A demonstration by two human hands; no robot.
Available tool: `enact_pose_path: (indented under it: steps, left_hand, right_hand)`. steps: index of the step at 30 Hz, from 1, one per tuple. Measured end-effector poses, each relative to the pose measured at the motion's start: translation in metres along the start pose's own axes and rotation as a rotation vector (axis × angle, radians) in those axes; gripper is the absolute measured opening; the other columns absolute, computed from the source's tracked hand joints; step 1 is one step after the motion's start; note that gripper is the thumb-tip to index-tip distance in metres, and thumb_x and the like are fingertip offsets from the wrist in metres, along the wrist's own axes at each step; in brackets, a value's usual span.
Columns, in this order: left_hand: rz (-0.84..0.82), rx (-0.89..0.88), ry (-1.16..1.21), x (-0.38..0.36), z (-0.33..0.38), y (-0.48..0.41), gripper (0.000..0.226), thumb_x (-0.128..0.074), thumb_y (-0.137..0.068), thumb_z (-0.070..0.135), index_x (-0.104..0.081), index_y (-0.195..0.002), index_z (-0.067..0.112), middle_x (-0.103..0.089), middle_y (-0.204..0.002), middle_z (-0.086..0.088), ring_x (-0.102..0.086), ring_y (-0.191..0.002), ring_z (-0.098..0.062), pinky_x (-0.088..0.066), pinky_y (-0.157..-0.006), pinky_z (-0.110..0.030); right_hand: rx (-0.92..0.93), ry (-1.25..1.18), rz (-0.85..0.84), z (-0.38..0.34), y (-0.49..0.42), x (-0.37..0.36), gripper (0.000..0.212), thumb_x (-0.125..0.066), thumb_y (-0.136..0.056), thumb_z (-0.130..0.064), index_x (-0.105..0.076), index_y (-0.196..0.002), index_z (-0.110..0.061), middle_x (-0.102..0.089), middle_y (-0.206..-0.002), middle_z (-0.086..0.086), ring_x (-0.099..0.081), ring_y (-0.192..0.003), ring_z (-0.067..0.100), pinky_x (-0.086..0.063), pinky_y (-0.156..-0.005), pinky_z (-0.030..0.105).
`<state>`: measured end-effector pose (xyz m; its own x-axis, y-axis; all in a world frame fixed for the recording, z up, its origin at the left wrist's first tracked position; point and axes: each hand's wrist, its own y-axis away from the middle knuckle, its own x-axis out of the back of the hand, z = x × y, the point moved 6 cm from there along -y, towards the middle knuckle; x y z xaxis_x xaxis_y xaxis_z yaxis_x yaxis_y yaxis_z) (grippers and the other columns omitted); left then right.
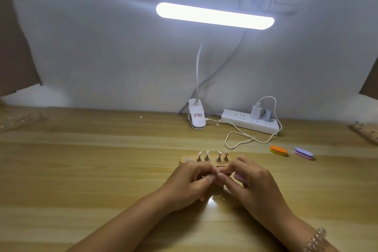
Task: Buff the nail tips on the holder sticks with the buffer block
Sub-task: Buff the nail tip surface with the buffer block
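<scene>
The left hand pinches a small holder stick at its fingertips, the right hand beside it grips a pink buffer block, and just beyond both, four sticks with nail tips stand on the bench.

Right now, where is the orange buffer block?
In the head view, the orange block lies on the table at right, just left of the purple block and in front of the power strip.
</scene>
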<state>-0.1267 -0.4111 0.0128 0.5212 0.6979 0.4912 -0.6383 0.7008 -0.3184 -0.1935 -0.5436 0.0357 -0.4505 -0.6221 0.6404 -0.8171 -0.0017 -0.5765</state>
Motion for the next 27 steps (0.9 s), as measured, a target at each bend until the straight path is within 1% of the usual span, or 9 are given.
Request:
enact_pose_path:
  steps: [2, 4, 6, 8, 11, 14, 19, 24, 27]
  left_hand:
    - [0.010, -0.017, -0.010, 0.0004, 0.0016, 0.0002, 0.022, -0.050, -0.095, 0.014, -0.065, -0.087, 0.028, -0.061, -0.070, -0.027, -0.049, -0.047, -0.001, -0.037, -0.055, -0.015]
    - [0.013, -0.024, -0.016, 0.0006, 0.0022, 0.0006, 0.023, -0.050, -0.094, 0.013, -0.066, -0.087, 0.027, -0.061, -0.069, -0.026, -0.049, -0.047, 0.000, -0.037, -0.056, -0.015]
    - [0.015, -0.018, -0.019, 0.0006, 0.0023, 0.0009, 0.023, -0.051, -0.095, 0.009, -0.068, -0.088, 0.021, -0.062, -0.066, -0.021, -0.049, -0.046, -0.001, -0.037, -0.056, -0.015]
    - [0.021, -0.018, -0.011, 0.0013, 0.0025, 0.0007, 0.021, -0.050, -0.095, 0.006, -0.069, -0.088, 0.013, -0.061, -0.061, -0.009, -0.049, -0.044, -0.001, -0.037, -0.055, -0.013]
    - [0.024, -0.011, -0.021, 0.0027, 0.0025, -0.0003, 0.022, -0.052, -0.096, 0.005, -0.069, -0.087, 0.015, -0.062, -0.064, -0.007, -0.051, -0.045, -0.002, -0.038, -0.056, -0.014]
    - [0.019, 0.014, -0.021, 0.0009, -0.0004, 0.0001, 0.019, -0.054, -0.099, 0.009, -0.069, -0.093, 0.019, -0.067, -0.071, 0.007, -0.054, -0.047, -0.005, -0.041, -0.058, -0.017]
    - [0.020, 0.032, -0.021, 0.0009, 0.0004, -0.0003, 0.017, -0.055, -0.100, 0.010, -0.069, -0.098, 0.018, -0.067, -0.076, 0.021, -0.057, -0.050, -0.009, -0.043, -0.059, -0.018]
    - [0.030, 0.035, -0.032, 0.0014, 0.0011, -0.0013, 0.024, -0.056, -0.098, 0.007, -0.070, -0.090, 0.025, -0.061, -0.065, 0.017, -0.056, -0.048, -0.007, -0.042, -0.058, -0.019]
    - [0.030, 0.047, -0.032, 0.0018, -0.0007, -0.0012, 0.027, -0.055, -0.097, 0.003, -0.070, -0.089, 0.024, -0.067, -0.068, 0.004, -0.056, -0.047, -0.004, -0.043, -0.059, -0.020]
  right_hand:
    - [0.008, 0.039, -0.003, -0.0012, 0.0005, -0.0005, 0.007, -0.073, -0.085, -0.029, -0.068, -0.083, -0.024, -0.058, -0.084, -0.014, -0.059, -0.074, 0.002, -0.053, -0.062, 0.032]
    - [0.009, 0.052, -0.009, -0.0019, 0.0008, -0.0008, 0.007, -0.071, -0.085, -0.031, -0.068, -0.084, -0.024, -0.058, -0.083, -0.014, -0.057, -0.073, 0.001, -0.051, -0.061, 0.035]
    - [0.003, 0.046, -0.017, -0.0021, 0.0006, -0.0007, 0.009, -0.070, -0.087, -0.031, -0.069, -0.085, -0.023, -0.059, -0.083, -0.014, -0.059, -0.076, 0.003, -0.052, -0.063, 0.038]
    - [0.020, 0.081, -0.022, -0.0046, 0.0003, -0.0011, 0.010, -0.067, -0.089, -0.032, -0.069, -0.087, -0.023, -0.058, -0.083, -0.013, -0.059, -0.075, 0.005, -0.052, -0.064, 0.039]
    - [0.044, 0.146, -0.016, -0.0080, 0.0000, -0.0018, 0.008, -0.067, -0.090, -0.031, -0.068, -0.088, -0.024, -0.057, -0.084, -0.013, -0.059, -0.075, 0.007, -0.053, -0.063, 0.038]
    - [0.020, 0.118, -0.003, -0.0049, -0.0003, -0.0017, 0.006, -0.068, -0.089, -0.030, -0.066, -0.092, -0.025, -0.058, -0.089, -0.015, -0.060, -0.078, 0.002, -0.055, -0.066, 0.037]
    - [0.042, 0.082, 0.052, -0.0062, 0.0006, 0.0010, 0.018, -0.073, -0.085, -0.023, -0.061, -0.098, -0.026, -0.058, -0.092, -0.019, -0.061, -0.079, -0.002, -0.057, -0.064, 0.027]
    - [0.048, 0.099, 0.032, -0.0056, -0.0010, -0.0001, 0.010, -0.073, -0.085, -0.022, -0.064, -0.089, -0.025, -0.054, -0.087, -0.017, -0.058, -0.076, -0.004, -0.054, -0.063, 0.026]
    - [0.029, 0.065, 0.000, -0.0058, -0.0021, -0.0019, 0.010, -0.076, -0.083, -0.014, -0.067, -0.084, -0.018, -0.056, -0.083, -0.012, -0.059, -0.077, 0.005, -0.051, -0.065, 0.019]
